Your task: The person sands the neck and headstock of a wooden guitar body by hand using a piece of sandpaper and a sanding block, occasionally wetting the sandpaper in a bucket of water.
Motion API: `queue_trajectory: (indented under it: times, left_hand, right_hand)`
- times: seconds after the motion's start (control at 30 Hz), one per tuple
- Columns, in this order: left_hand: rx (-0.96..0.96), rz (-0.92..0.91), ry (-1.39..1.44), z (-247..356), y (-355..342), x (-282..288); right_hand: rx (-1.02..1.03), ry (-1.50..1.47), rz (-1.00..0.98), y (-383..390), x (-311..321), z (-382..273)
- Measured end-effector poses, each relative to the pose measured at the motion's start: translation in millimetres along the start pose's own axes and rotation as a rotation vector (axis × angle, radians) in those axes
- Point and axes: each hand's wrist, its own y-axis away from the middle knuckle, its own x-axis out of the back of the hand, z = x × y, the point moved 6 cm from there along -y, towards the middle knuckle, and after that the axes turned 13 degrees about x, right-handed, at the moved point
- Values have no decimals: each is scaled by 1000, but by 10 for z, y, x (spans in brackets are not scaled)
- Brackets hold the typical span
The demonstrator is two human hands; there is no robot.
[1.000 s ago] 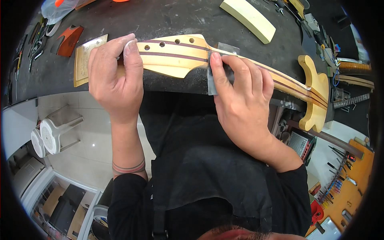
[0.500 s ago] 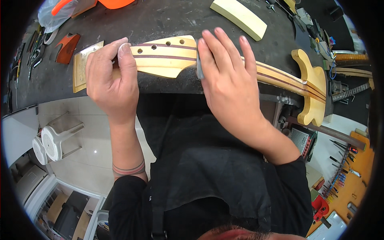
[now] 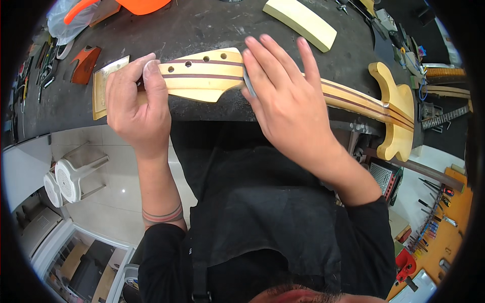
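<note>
Dark bench (image 3: 202,28), guitar neck (image 3: 351,99) along its near edge: left hand (image 3: 137,101) clasped round the headstock (image 3: 207,80); right hand (image 3: 285,96) just flattened open over a grey sheet (image 3: 248,84) (abrasive, perhaps), suggesting broader rubbing.

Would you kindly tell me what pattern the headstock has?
The headstock is pale wood with two dark purplish-brown lengthwise stripes, seen best in the head view.

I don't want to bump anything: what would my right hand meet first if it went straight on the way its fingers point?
Probably the pale block: the rightmost finger of the right hand points at it, while the others point left of it. Height is unclear.
</note>
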Motion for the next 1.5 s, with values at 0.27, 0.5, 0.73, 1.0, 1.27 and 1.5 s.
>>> queue_trajectory:
  times: [0.27, 0.5, 0.73, 1.0, 1.27, 1.5]
  left_hand:
    - [-1, 11, -11, 0, 16, 1]
    - [-14, 12, -12, -21, 35, 13]
    - [30, 36, -17, -13, 6, 37]
    - [51, 27, -45, 24, 11, 9]
    - [59, 22, -45, -9, 34, 3]
    - [67, 21, -32, -51, 67, 18]
  right_hand:
    - [47, 9, -51, 97, 13, 17]
    - [10, -21, -70, 358, 56, 34]
    - [8, -116, 6, 56, -90, 107]
    - [76, -61, 59, -64, -114, 159]
    - [77, -53, -25, 147, 10, 207]
    - [107, 8, -39, 324, 14, 215]
